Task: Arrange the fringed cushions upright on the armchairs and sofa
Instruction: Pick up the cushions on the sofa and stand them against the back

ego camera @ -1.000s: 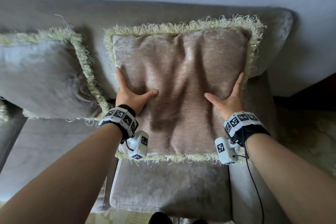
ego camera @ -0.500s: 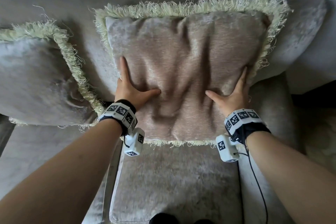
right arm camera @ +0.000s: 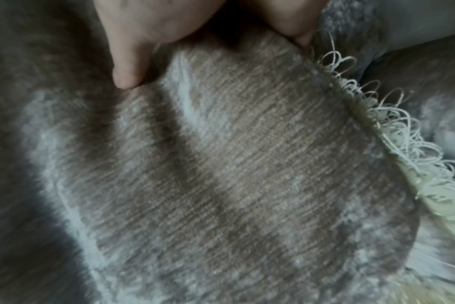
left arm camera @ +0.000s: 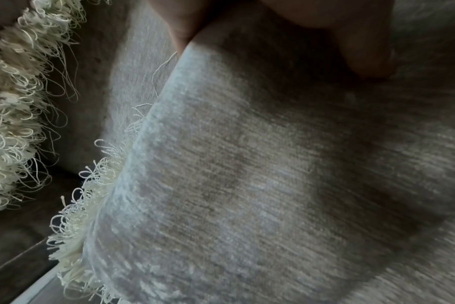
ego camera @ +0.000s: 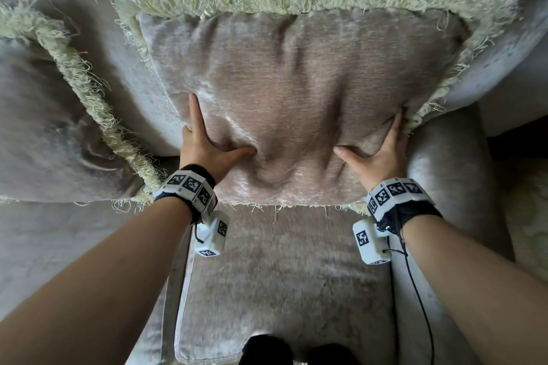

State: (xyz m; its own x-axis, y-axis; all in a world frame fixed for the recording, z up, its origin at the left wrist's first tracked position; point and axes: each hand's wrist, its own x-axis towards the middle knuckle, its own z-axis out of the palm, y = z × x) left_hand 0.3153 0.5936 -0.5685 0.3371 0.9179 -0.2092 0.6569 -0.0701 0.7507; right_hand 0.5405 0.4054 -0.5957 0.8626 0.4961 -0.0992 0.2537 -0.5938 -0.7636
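A beige fringed cushion [ego camera: 296, 83] stands against the sofa backrest [ego camera: 130, 74], its lower edge on the seat [ego camera: 281, 275]. My left hand [ego camera: 216, 133] holds its lower left side, thumb dug into the front. My right hand [ego camera: 369, 136] holds the lower right side the same way. The left wrist view shows the cushion [left arm camera: 247, 185] with my thumb [left arm camera: 364, 51] on its face and a finger behind its edge. In the right wrist view my thumb [right arm camera: 129, 70] creases the cushion [right arm camera: 247, 164]. A second fringed cushion [ego camera: 44, 127] leans on the backrest to the left.
The sofa armrest [ego camera: 444, 163] rises just right of my right hand. The neighbour cushion's fringe [left arm camera: 13, 123] hangs close to my left hand. A seam between seat cushions [ego camera: 178, 290] runs under my left forearm. A pale rug [ego camera: 530, 216] lies at the far right.
Both hands have pushed the cushion up and back against the backrest, so it stands steeper. My head has come closer. The grip on both sides is unchanged.
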